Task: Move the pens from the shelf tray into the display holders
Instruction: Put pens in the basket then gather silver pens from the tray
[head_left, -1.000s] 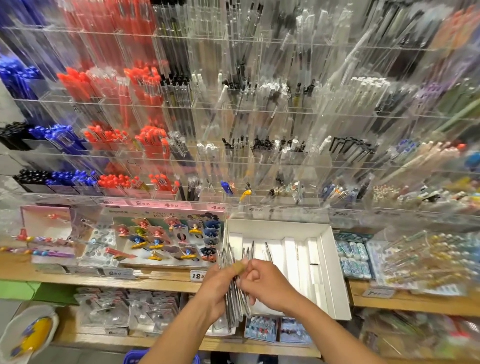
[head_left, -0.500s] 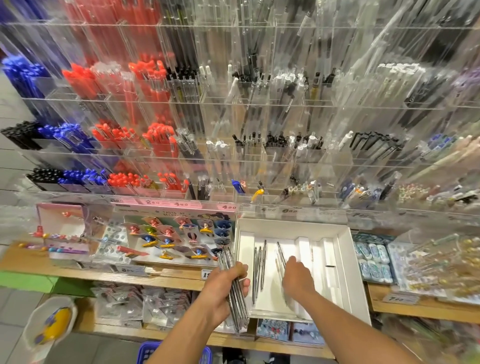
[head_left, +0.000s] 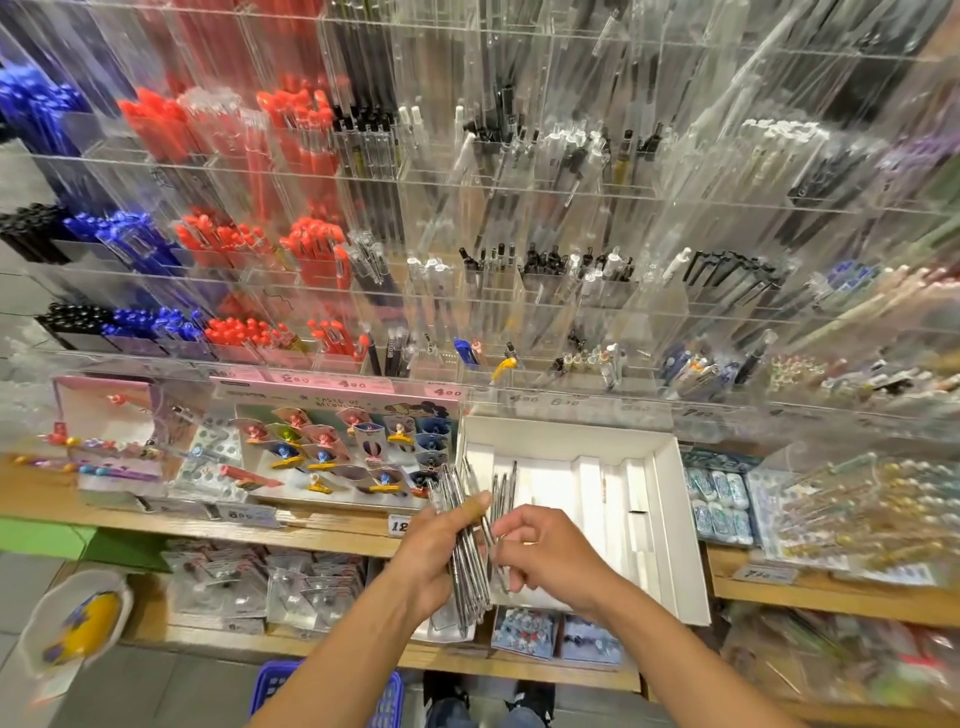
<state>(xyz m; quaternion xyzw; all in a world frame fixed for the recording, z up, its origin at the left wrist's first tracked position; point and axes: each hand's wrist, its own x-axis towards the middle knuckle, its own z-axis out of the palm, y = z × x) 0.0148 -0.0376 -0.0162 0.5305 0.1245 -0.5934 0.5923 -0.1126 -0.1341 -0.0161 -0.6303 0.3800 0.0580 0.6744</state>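
Observation:
My left hand (head_left: 434, 545) grips a bundle of several silver-grey pens (head_left: 467, 577), held upright over the shelf's front edge. My right hand (head_left: 548, 553) is beside it, its fingers curled round one or two more pens (head_left: 496, 530) at the bundle's right side. Behind both hands lies the white cardboard shelf tray (head_left: 670, 519) with ridged dividers; a few pens (head_left: 506, 488) still lie in its left part. Above rise the clear acrylic display holders (head_left: 519, 291), tiered and filled with red, blue, black and clear pens.
A card of colourful novelty clips (head_left: 337, 447) sits left of the tray, packs of erasers (head_left: 719, 499) to its right. Wooden shelves below hold packaged goods. A blue basket (head_left: 322, 696) stands on the floor by my feet, a white bowl (head_left: 72, 623) at lower left.
My right hand left the bundle, reached into the tray for pens, and has come back with them to the bundle in my left hand.

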